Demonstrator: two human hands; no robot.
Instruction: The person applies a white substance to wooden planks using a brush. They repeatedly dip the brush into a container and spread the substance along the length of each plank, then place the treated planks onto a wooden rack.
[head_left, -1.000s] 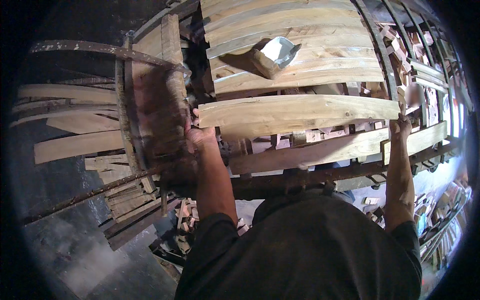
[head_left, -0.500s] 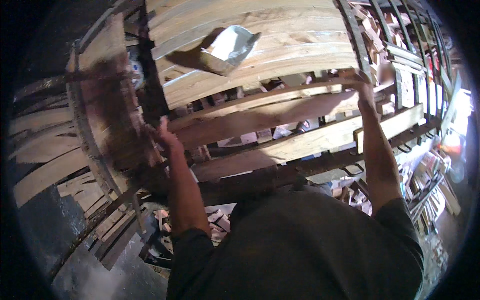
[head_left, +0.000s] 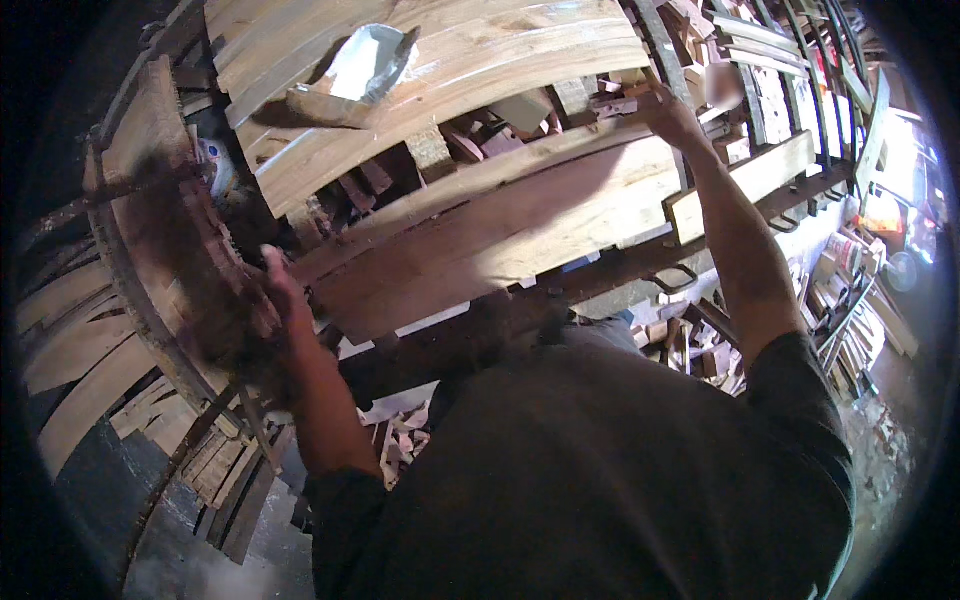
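Observation:
A long pale wooden plank point(head_left: 480, 182) spans the gap between my hands, above a dark metal rack rail point(head_left: 440, 340). My left hand point(head_left: 283, 292) is at its left end, thumb pointing up and the other fingers mostly in shadow. At the far right end, my right hand point(head_left: 675, 120) is closed on the plank. A broad wooden face point(head_left: 560, 215) shows along the plank's near side, partly under my shadow; whether it belongs to the same piece I cannot tell. Beyond it lies a panel of pale boards point(head_left: 480, 70) with a white-lined, open container point(head_left: 365, 75) on it.
Offcuts point(head_left: 500, 140) fill the gap behind the plank. A shorter board point(head_left: 745, 185) lies on the rack at right, near metal loops point(head_left: 670, 278). A rough-edged slab point(head_left: 155, 220) stands at left beside stacked boards point(head_left: 90, 370). More scrap wood point(head_left: 700, 345) lies below.
The plank has come nearer to me with both hands on it, covering the slot that showed between it and the closer board. The view has shifted, so the panel and container appear farther left.

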